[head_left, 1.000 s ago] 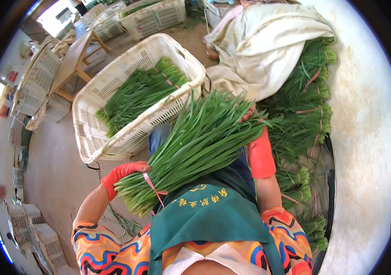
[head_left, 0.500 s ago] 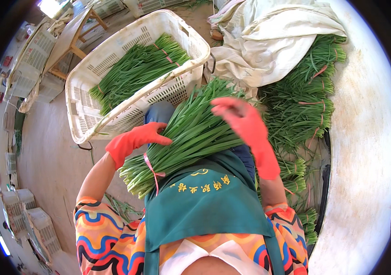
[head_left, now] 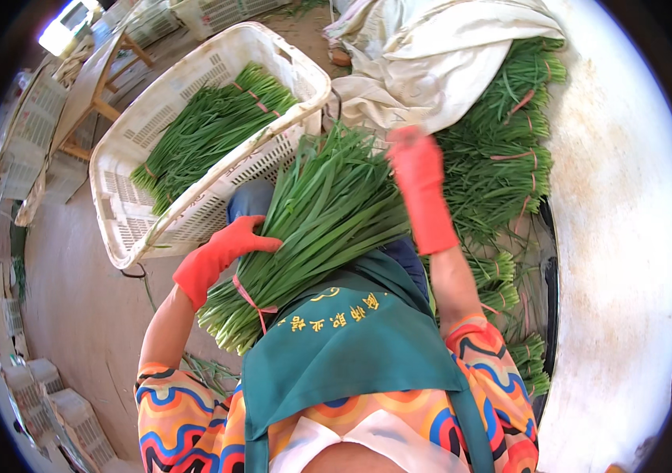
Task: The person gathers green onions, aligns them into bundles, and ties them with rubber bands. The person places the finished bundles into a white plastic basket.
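A large bundle of garlic chives (head_left: 328,201) lies slantwise across my lap, over a green apron (head_left: 352,339). A pink band (head_left: 251,299) ties it near the pale cut ends at lower left; the leaves fan out to the upper right. In a red rubber glove, my left hand (head_left: 226,252) grips the bundle's left side above the band, thumb and a finger over the leaves. My right hand (head_left: 417,177), gloved alike, is raised at the right of the leaf tips, close to the white cloth. Motion smears its fingers, so I cannot tell if they hold anything.
A white plastic crate (head_left: 115,229) with banded chives (head_left: 210,134) stands ahead on the left. To the right lie several tied chive bundles (head_left: 501,165), partly under a white cloth (head_left: 446,63), beside a pale wall (head_left: 612,236). A wooden bench (head_left: 88,87) stands far left.
My right hand has lifted from over the leaves toward the cloth, its fingers drawn closer together. My left hand stays on the bundle. The whole view has shifted slightly.
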### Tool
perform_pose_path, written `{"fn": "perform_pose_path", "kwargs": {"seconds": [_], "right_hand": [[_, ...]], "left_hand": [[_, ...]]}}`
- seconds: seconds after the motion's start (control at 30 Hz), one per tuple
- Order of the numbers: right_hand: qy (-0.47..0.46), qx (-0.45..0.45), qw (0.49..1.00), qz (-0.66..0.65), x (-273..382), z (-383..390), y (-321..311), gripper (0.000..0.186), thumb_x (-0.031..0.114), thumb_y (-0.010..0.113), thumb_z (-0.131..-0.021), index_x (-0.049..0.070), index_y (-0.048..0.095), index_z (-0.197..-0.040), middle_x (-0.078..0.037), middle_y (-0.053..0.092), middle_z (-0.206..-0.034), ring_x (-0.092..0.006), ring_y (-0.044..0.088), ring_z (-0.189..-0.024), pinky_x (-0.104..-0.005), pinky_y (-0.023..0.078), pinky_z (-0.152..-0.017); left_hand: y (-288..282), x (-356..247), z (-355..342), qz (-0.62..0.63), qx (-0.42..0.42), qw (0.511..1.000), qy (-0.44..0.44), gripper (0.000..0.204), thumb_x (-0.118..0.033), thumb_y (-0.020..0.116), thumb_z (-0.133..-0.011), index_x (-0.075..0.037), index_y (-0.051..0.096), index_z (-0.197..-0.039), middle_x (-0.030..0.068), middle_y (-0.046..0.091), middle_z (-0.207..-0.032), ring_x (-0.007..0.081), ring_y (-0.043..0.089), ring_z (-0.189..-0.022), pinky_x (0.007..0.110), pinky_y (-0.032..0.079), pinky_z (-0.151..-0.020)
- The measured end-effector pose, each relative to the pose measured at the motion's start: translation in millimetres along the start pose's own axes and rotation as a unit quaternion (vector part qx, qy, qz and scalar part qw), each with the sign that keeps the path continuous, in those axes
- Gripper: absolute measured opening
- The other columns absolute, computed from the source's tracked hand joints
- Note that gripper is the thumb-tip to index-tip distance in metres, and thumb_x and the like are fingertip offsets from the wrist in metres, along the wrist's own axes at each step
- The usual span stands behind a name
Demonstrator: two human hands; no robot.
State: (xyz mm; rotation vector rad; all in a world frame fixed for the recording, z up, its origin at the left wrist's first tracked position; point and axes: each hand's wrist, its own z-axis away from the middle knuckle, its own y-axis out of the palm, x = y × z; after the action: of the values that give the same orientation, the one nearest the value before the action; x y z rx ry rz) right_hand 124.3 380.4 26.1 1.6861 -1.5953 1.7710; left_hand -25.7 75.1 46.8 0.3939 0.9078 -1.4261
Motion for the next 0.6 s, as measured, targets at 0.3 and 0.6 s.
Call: {"fn": "perform_pose_path", "kwargs": {"seconds": [0.3,0.6], "right_hand": [[0.189,0.178,0.954,-0.149,25,30,-81,0.030,0.030,0.049,-0.094,0.003,0.062,-0.097,-0.006,0.064,-0.074,-0.0095,0.058,-0.062,-0.0228,0.046,-0.058],[0.273,0.163,0.925,-0.208,29,55,-32,0.018,0.019,0.057,-0.085,0.001,0.060,-0.084,-0.005,0.057,-0.058,-0.0111,0.050,-0.043,-0.0241,0.040,-0.042]], "left_hand": [[24,-46,-36,0.013,-0.013,0.996,0.083,0.092,-0.036,0.075,-0.070,0.002,0.028,-0.139,0.0176,0.050,-0.127,0.0226,0.051,-0.114,0.033,0.040,-0.098],[23,-62,-45,0.010,-0.150,0.987,-0.060,0.051,-0.030,0.074,-0.070,0.001,0.062,-0.109,0.0129,0.069,-0.087,0.0201,0.066,-0.075,0.031,0.050,-0.074]]}}
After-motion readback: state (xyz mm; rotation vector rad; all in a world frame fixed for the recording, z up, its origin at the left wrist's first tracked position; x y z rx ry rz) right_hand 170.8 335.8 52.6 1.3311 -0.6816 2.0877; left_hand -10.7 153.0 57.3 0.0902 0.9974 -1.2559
